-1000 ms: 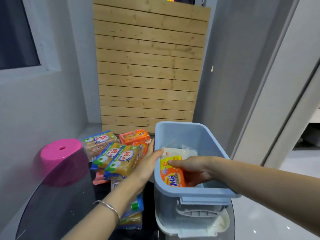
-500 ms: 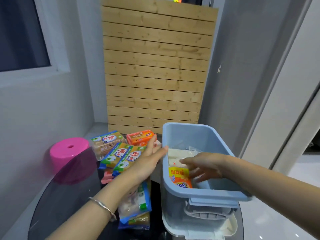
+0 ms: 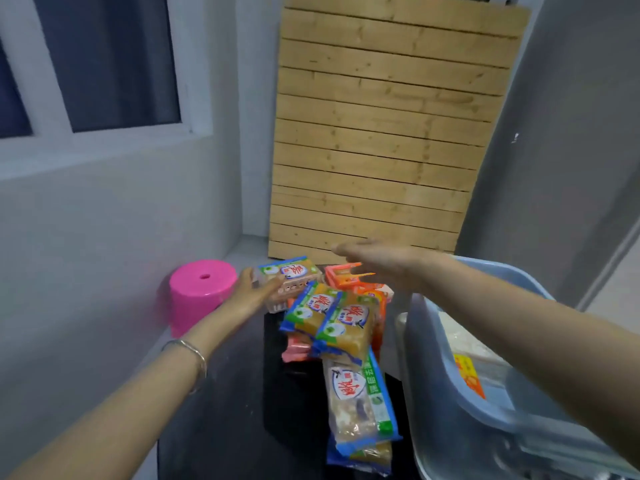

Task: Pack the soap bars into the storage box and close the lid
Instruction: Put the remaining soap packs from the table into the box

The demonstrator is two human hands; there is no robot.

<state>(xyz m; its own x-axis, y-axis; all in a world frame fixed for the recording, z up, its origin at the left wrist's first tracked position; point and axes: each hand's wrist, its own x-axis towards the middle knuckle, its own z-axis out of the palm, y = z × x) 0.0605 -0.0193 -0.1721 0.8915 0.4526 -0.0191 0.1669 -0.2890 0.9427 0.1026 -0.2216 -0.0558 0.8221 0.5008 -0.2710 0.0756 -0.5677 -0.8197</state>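
- The storage box (image 3: 446,368), pale blue, stands at the right edge of the dark worktop (image 3: 221,403), open at the top; its lid cannot be made out for certain (some pale plastic shows low under the box's near end, but it is blurred).
- Inside the box lies at least one orange-and-yellow packet (image 3: 468,375) on something pale and wrapped; how many bars are in there cannot be counted, as the right forearm crosses the opening.
- Most of the soap bars (image 3: 332,317) are outside the box, heaped on the worktop just left of it: green-and-blue wrapped ones on top, orange ones toward the far edge, a long clear packet (image 3: 360,396) nearer the near edge.
- The left hand (image 3: 254,292) is open, fingers spread, reaching to the bar at the far left of the heap (image 3: 294,271); it looks to be touching that bar's end without having closed on it.
- The right hand (image 3: 377,261) hovers flat and open over the orange bars (image 3: 346,277) at the far side of the heap, holding nothing.
- A pink stool (image 3: 199,294) stands beyond the worktop's left edge, clear of the work.
- By my reckoning the packing is early: a small part is in, the heap has to follow, and closing the lid comes last.
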